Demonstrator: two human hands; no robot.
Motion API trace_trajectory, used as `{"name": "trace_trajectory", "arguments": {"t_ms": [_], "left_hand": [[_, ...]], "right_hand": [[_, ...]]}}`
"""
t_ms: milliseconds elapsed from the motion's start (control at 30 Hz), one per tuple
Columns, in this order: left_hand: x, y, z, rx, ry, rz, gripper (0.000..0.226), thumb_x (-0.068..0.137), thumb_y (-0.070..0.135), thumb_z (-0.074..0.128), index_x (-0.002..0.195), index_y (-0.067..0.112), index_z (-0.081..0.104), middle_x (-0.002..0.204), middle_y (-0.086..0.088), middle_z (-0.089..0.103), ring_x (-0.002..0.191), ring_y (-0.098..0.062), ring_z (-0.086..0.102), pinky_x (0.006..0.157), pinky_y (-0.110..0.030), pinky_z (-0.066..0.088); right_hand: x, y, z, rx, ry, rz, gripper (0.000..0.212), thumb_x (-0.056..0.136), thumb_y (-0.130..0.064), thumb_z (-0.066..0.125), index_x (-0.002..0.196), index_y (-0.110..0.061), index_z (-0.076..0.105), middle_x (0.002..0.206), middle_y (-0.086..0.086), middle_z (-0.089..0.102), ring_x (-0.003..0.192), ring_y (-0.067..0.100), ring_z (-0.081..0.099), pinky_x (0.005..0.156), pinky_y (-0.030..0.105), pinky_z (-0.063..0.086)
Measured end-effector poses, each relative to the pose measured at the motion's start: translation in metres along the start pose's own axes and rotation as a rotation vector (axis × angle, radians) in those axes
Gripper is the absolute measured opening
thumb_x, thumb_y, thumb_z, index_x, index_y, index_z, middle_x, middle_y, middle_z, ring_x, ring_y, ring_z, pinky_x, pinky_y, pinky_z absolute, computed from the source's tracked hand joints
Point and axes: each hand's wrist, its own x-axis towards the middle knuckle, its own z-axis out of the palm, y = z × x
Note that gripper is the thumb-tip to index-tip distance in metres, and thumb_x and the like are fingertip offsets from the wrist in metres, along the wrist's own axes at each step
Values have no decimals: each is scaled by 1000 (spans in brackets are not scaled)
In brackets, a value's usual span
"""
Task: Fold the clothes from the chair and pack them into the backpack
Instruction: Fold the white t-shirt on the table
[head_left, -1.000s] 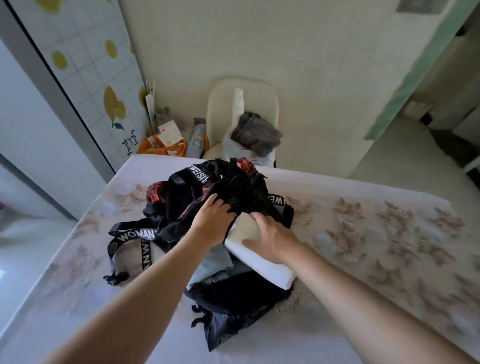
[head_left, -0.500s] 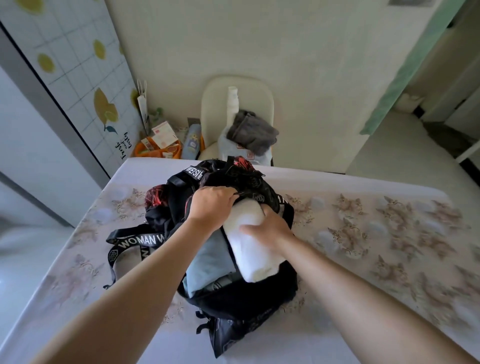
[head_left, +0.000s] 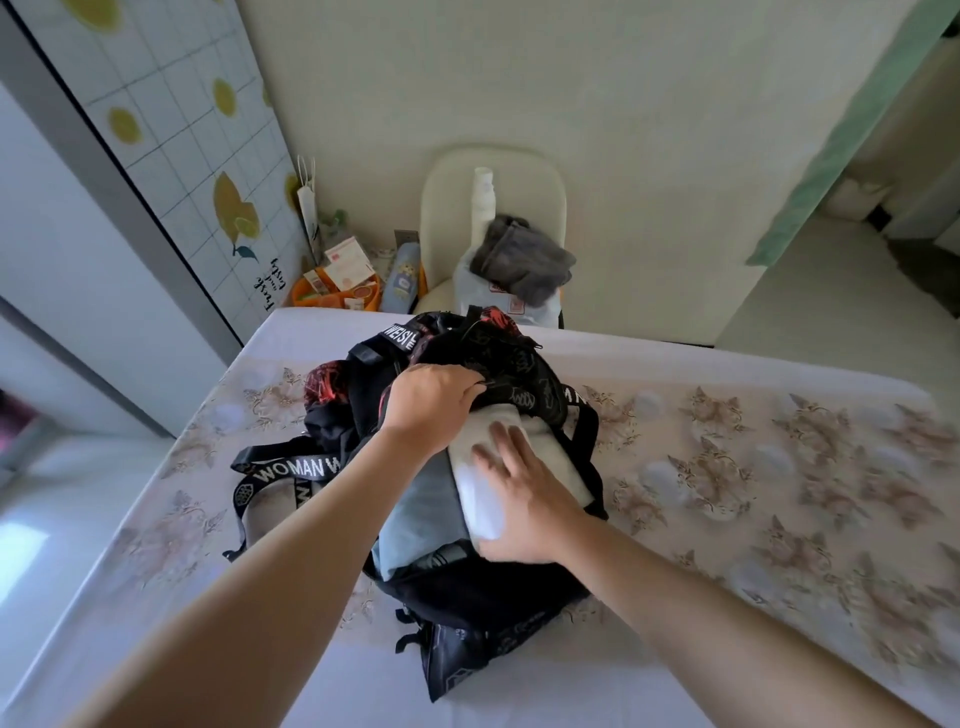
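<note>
A black backpack (head_left: 483, 597) with red patches and lettered straps lies open on the table. My left hand (head_left: 431, 402) grips the upper edge of its opening and holds it up. Inside lie a folded white garment (head_left: 550, 457) and a folded pale blue garment (head_left: 421, 514) side by side. My right hand (head_left: 519, 499) rests flat on the white garment with straight fingers, pressing it into the bag. Beyond the table a cream chair (head_left: 452, 208) holds a grey garment (head_left: 524, 260) on a white bag.
The table (head_left: 753, 467) has a floral cover, and its far edge runs just behind the backpack. An orange tray (head_left: 332, 293) with small boxes and a blue bottle sits left of the chair. A patterned panel leans at the left wall.
The white garment has gone deeper into the backpack. My right hand slid from its far end back over its top and flattened out. My left hand lifted the bag's rim higher.
</note>
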Motion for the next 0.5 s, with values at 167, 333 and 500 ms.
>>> {"name": "trace_trajectory", "arguments": {"t_ms": [167,333,500], "left_hand": [[-18,-5,-1,33,48,97,29,90,31,52,89,18,79,86,4,76,82,-21,71,81,-32,54],[-48,-11,13,65,-171,80,25,93,31,57,107,25,76,116,8,71,115,-15,62,112,-35,33],[-32,-4,-5,50,41,-53,28,95,23,58,120,22,68,140,-2,54,135,-25,40,112,-47,32]], "right_hand": [[28,2,1,-114,110,6,109,74,-53,65,158,-19,5,165,6,-3,151,34,0,120,52,20],[19,15,-3,-176,39,-30,105,70,-76,47,155,-19,21,151,8,35,135,33,36,115,46,28],[16,35,-49,-6,742,-334,27,90,-30,51,74,-15,66,69,-1,61,58,22,61,48,24,41]]}}
